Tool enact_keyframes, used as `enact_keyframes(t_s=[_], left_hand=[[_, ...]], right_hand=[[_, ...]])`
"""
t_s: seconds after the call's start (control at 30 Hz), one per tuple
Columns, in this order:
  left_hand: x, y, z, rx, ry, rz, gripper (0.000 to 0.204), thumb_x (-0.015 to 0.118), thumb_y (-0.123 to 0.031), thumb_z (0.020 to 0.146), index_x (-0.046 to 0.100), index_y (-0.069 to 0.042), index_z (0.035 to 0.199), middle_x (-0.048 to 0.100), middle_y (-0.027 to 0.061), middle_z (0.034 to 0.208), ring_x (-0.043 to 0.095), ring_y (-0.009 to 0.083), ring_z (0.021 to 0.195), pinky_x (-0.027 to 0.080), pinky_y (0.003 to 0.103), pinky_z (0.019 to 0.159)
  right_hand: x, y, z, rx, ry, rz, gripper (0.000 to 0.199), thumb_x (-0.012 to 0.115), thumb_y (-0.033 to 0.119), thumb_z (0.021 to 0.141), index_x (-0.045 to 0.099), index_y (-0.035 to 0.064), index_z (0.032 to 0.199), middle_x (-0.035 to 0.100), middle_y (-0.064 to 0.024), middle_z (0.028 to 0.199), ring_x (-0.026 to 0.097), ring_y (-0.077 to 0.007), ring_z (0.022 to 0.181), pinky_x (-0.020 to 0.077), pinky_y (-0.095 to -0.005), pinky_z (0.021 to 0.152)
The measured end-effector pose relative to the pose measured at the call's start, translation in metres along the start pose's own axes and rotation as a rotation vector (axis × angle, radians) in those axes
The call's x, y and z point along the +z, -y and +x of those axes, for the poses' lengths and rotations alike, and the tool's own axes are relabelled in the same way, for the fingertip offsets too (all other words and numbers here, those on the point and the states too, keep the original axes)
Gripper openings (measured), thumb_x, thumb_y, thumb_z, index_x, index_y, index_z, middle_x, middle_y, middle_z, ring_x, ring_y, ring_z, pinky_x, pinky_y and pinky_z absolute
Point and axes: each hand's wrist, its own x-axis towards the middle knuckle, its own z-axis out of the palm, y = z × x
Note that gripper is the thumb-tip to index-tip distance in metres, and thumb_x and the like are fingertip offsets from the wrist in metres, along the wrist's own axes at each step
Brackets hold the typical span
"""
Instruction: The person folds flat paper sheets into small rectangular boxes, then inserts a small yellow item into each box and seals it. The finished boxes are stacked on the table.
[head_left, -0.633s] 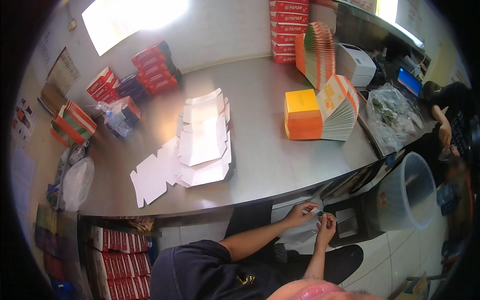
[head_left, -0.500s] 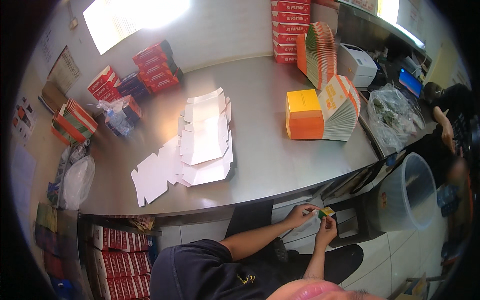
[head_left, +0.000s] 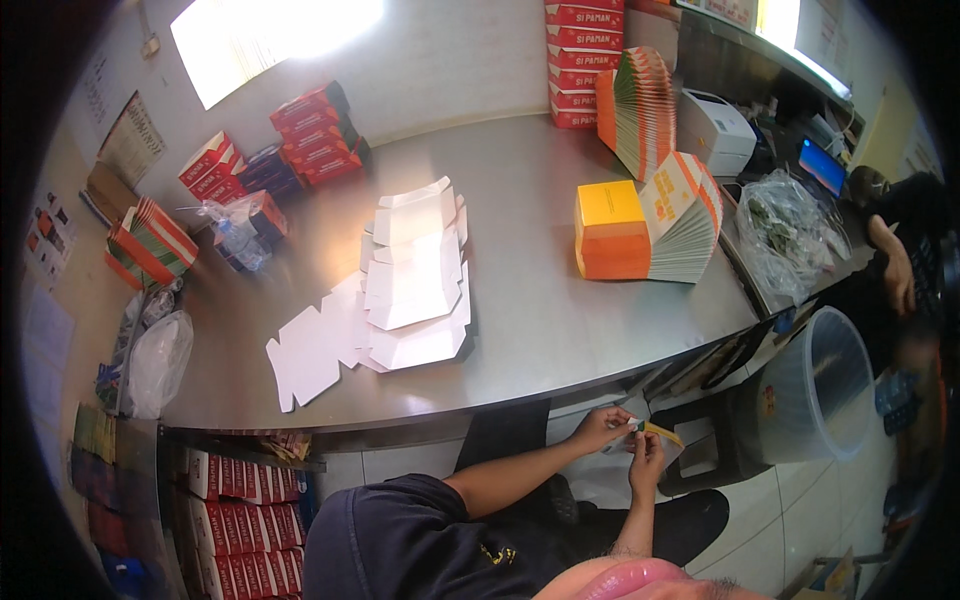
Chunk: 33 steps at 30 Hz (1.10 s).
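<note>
Yellow-and-green piece (head_left: 666,434) held just off the metal desk's (head_left: 540,320) front edge.
Your left hand (head_left: 603,428) pinches near its green end; your right hand (head_left: 647,460) grips it close beside.

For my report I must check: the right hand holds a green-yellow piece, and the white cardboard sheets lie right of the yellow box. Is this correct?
No: the head view shows the white sheets left of the yellow box; the right hand does hold the piece.
</note>
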Motion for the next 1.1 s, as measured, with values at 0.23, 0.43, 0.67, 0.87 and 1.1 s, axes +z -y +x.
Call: enact_keyframes(t_s=[0.23,0.43,0.67,0.87,1.1], left_hand=[[-0.002,0.002,0.002,0.011,0.093,0.002,0.028,0.074,-0.019,0.094,0.068,-0.004,0.116,0.070,0.0024,0.096,0.062,0.0083,0.088,0.052,0.027,0.077],[0.006,-0.004,-0.008,0.053,0.029,0.069,0.035,0.079,-0.022,0.089,0.063,-0.004,0.114,0.064,0.0007,0.095,0.060,0.0083,0.085,0.053,0.026,0.074],[0.005,-0.011,-0.007,0.034,-0.001,0.171,0.036,0.080,-0.024,0.088,0.056,-0.006,0.109,0.057,0.0003,0.093,0.054,0.0083,0.082,0.049,0.026,0.070],[0.007,-0.004,-0.008,0.104,0.029,0.178,0.027,0.072,-0.017,0.094,0.055,-0.006,0.110,0.056,-0.0008,0.090,0.052,0.0088,0.081,0.048,0.026,0.070],[0.002,0.000,-0.009,0.140,0.084,0.277,0.021,0.065,-0.004,0.092,0.055,-0.005,0.111,0.053,0.0020,0.092,0.053,0.0108,0.080,0.050,0.027,0.070]], right_hand=[[0.007,0.007,-0.004,0.031,-0.140,0.158,0.012,0.063,0.011,0.100,0.061,-0.0005,0.102,0.067,-0.0053,0.086,0.065,-0.0105,0.075,0.0533,-0.0261,0.065],[0.009,0.013,-0.008,-0.118,-0.110,-0.186,0.013,0.063,0.008,0.098,0.066,-0.0035,0.105,0.071,-0.0091,0.090,0.069,-0.0150,0.077,0.0549,-0.0272,0.070],[0.011,0.009,-0.009,-0.095,-0.015,-0.242,0.016,0.062,0.009,0.100,0.067,-0.0042,0.107,0.071,-0.0089,0.086,0.069,-0.0134,0.075,0.0554,-0.0272,0.070],[0.013,0.003,-0.008,-0.082,-0.008,-0.238,0.012,0.059,0.006,0.100,0.063,-0.0045,0.104,0.070,-0.0091,0.084,0.068,-0.0142,0.074,0.0546,-0.0275,0.068],[0.013,0.001,-0.011,-0.046,-0.111,-0.372,0.021,0.066,0.016,0.097,0.061,-0.0040,0.101,0.070,-0.0110,0.078,0.068,-0.0176,0.066,0.0528,-0.0285,0.060]])
